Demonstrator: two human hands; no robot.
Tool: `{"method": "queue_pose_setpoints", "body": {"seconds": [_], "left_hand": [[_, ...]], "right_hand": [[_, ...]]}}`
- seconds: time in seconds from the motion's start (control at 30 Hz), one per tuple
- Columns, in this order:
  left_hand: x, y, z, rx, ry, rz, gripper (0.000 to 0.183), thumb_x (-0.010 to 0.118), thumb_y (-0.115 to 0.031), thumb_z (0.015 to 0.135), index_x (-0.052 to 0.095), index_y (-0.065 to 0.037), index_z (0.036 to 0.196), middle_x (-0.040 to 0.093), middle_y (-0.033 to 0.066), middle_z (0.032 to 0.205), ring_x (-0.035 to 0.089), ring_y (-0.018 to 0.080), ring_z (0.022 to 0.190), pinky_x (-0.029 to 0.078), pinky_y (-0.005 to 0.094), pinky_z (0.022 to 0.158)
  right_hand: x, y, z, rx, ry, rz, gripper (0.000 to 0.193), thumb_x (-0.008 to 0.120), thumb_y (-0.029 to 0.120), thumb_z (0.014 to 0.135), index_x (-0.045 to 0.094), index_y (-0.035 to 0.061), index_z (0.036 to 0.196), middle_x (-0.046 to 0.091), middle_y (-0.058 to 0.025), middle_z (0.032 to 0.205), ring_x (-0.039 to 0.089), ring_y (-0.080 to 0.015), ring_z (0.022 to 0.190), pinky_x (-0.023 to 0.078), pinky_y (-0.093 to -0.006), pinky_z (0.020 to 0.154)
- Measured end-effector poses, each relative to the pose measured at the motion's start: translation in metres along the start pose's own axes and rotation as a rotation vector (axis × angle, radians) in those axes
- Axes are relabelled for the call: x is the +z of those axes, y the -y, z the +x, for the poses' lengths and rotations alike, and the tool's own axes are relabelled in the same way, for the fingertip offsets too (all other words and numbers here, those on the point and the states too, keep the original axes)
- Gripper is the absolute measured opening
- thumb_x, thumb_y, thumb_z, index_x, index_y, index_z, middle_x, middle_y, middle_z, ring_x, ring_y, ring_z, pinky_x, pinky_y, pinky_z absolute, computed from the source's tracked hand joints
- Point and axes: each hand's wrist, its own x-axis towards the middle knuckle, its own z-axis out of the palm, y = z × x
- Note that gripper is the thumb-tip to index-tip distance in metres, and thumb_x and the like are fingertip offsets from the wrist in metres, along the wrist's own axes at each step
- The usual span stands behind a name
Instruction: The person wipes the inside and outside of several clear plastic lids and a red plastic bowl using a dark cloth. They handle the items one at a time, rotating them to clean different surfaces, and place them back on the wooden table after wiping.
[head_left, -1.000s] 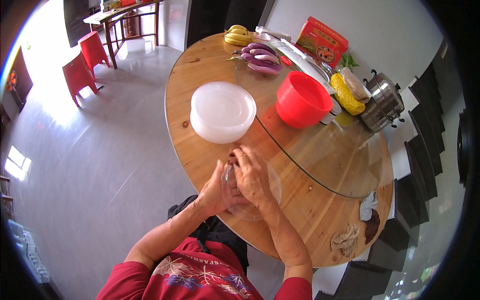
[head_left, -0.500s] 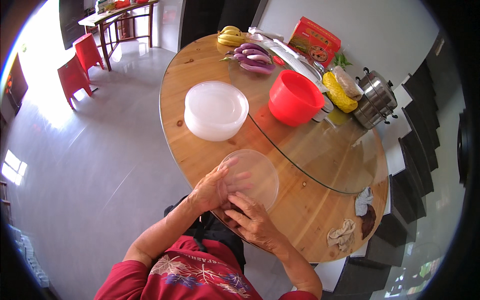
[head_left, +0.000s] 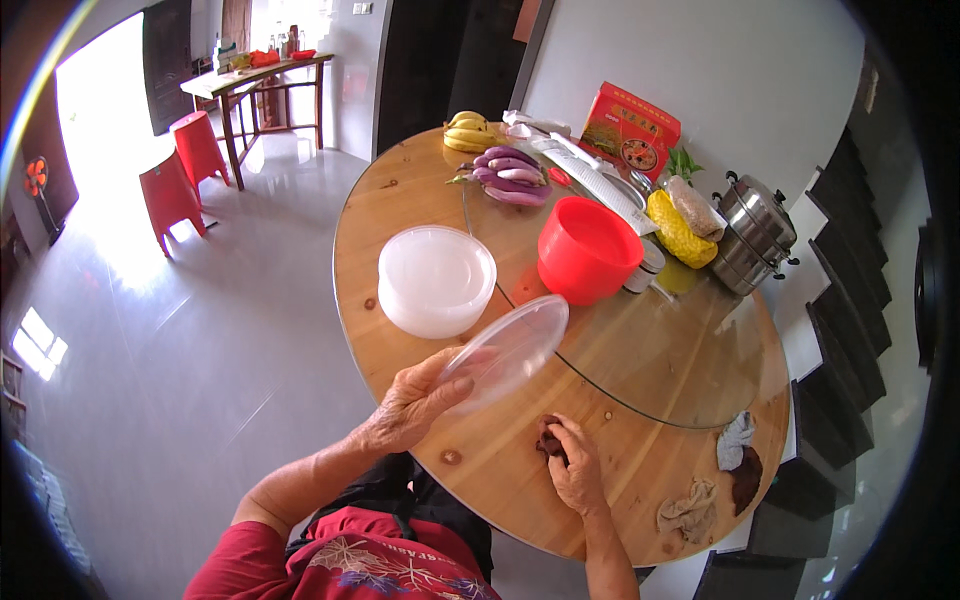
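My left hand (head_left: 412,402) grips a clear round plastic lid (head_left: 518,348) by its near edge, thumb on one face. The lid is tilted up above the wooden table (head_left: 480,450). To the right, my right hand (head_left: 578,478) is closed around a bunched dark brown cloth (head_left: 549,440), low over the tabletop; I cannot tell whether the cloth touches it. Beyond the lid, to the left, a stack of whitish translucent round containers or lids (head_left: 436,280) stands on the wood. A red plastic tub (head_left: 588,250) sits farther back on the glass turntable (head_left: 690,350).
Toward the back lie bananas (head_left: 467,132), purple eggplants (head_left: 512,175), a red box (head_left: 630,130), a yellow bag (head_left: 682,228) and a steel steamer pot (head_left: 752,235). Several cloths, including a beige one (head_left: 688,510), lie at the right edge. Red stools (head_left: 172,198) stand on the floor left.
The lid has gone from lying nearly flat between both hands to tilted up in my left hand. My right hand has moved right, away from the lid, with the brown cloth now showing.
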Motion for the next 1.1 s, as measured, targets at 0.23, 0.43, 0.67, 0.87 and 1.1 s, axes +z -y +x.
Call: {"method": "queue_pose_setpoints", "body": {"seconds": [0.23,0.43,0.67,0.87,1.1], "left_hand": [[-0.041,-0.008,0.07,0.476,-0.039,1.201,0.037,0.06,-0.011,0.088,0.058,-0.015,0.125,0.055,0.0094,0.129,0.052,0.0334,0.117,0.046,0.0457,0.092],[-0.075,0.04,0.085,0.32,-0.012,1.458,0.037,0.061,-0.014,0.087,0.06,-0.02,0.123,0.055,0.0066,0.128,0.048,0.0313,0.122,0.04,0.0503,0.098],[-0.08,0.051,0.085,0.266,0.044,1.442,0.035,0.063,-0.022,0.083,0.062,-0.021,0.118,0.055,0.007,0.126,0.047,0.0323,0.122,0.038,0.0571,0.098],[-0.077,0.051,0.083,0.245,0.061,1.459,0.041,0.071,-0.032,0.078,0.063,-0.02,0.116,0.056,0.0045,0.126,0.049,0.0295,0.121,0.037,0.0547,0.099],[-0.059,0.035,0.093,0.248,0.034,1.534,0.055,0.074,-0.042,0.076,0.059,-0.02,0.123,0.052,0.0077,0.131,0.045,0.032,0.125,0.032,0.0587,0.101]], "right_hand": [[0.004,0.001,-0.002,-0.02,-0.036,-0.072,0.042,0.06,-0.002,0.069,0.06,0.0037,0.111,0.056,-0.0115,0.126,0.054,-0.0334,0.112,0.042,-0.0442,0.094],[0.002,0.003,0.002,-0.011,-0.024,0.034,0.043,0.06,-0.003,0.067,0.062,0.0031,0.109,0.056,-0.0126,0.125,0.053,-0.0319,0.115,0.041,-0.0429,0.096],[0.0,0.005,0.001,0.02,-0.002,-0.061,0.046,0.061,-0.003,0.065,0.063,0.004,0.111,0.056,-0.0118,0.125,0.053,-0.0311,0.115,0.041,-0.0422,0.096],[0.005,-0.001,-0.002,-0.003,-0.031,-0.073,0.047,0.062,-0.002,0.064,0.064,0.0064,0.111,0.056,-0.011,0.125,0.054,-0.0307,0.114,0.041,-0.0428,0.095],[0.003,0.005,-0.002,0.035,-0.021,-0.124,0.046,0.063,0.0,0.064,0.064,0.0071,0.11,0.056,-0.0101,0.125,0.054,-0.0297,0.113,0.041,-0.0424,0.093]]}}
